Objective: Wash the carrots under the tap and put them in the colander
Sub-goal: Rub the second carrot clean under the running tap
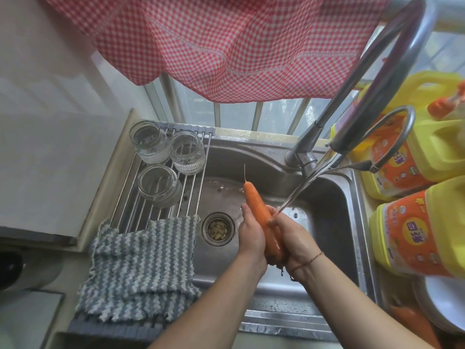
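From the head view, you have one carrot (261, 217) gripped between both palms over the sink (327, 222), its thin tip pointing away from you toward the back wall of the sink and its thick, rooty end tucked down by your wrists. Your left hand (251, 235) wraps the carrot's left side with fingers curled round it, and your right hand (294, 238) clamps the other side in the same way, so both hands are closed on the same carrot. The stream from the tap (372, 102) lands right where your right thumb meets the carrot, roughly at mid-length, which means the tip half sits out of the water on the far side of the stream. To do this step well, I judge you should slide the carrot lengthwise through the stream and roll it between your palms so every side gets rinsed, then rub the root end, where dirt likely clings. Keep it low in the sink so the splash stays inside. Left of the sink's drain (218, 229) lie a roll-up rack (191, 187) with three glass jars (161, 185) and a striped cloth (141, 260). At the sink's right edge another carrot (412, 323) seems to lie by a white rim; I cannot tell whether that is the colander.
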Tool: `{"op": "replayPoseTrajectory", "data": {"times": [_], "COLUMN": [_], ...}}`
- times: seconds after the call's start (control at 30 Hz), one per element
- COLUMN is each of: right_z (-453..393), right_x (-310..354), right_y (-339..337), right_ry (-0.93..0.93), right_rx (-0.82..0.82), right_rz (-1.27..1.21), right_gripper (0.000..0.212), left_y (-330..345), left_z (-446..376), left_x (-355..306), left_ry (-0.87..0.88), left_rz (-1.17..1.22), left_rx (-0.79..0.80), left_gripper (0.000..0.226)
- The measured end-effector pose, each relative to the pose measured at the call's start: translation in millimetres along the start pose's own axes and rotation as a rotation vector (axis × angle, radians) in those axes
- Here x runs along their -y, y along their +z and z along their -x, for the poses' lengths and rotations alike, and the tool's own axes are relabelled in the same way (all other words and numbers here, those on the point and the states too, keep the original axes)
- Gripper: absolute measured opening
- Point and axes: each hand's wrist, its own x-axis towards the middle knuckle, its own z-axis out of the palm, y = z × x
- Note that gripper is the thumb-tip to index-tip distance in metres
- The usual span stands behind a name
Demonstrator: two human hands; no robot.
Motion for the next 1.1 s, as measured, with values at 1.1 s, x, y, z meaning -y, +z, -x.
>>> {"op": "replayPoseTrajectory", "data": {"times": [1.1], "right_z": [13], "right_x": [23], "right_y": [-6], "right_ry": [-0.007], "right_rx": [0.250], "right_rz": [0.137], "right_gripper": [0.030], "left_y": [-2], "left_z": [-3], "left_x": [-9], "left_ry": [0.134], "left_rz": [0.034], "left_rx": [0.242], "left_gripper": [0.046]}}
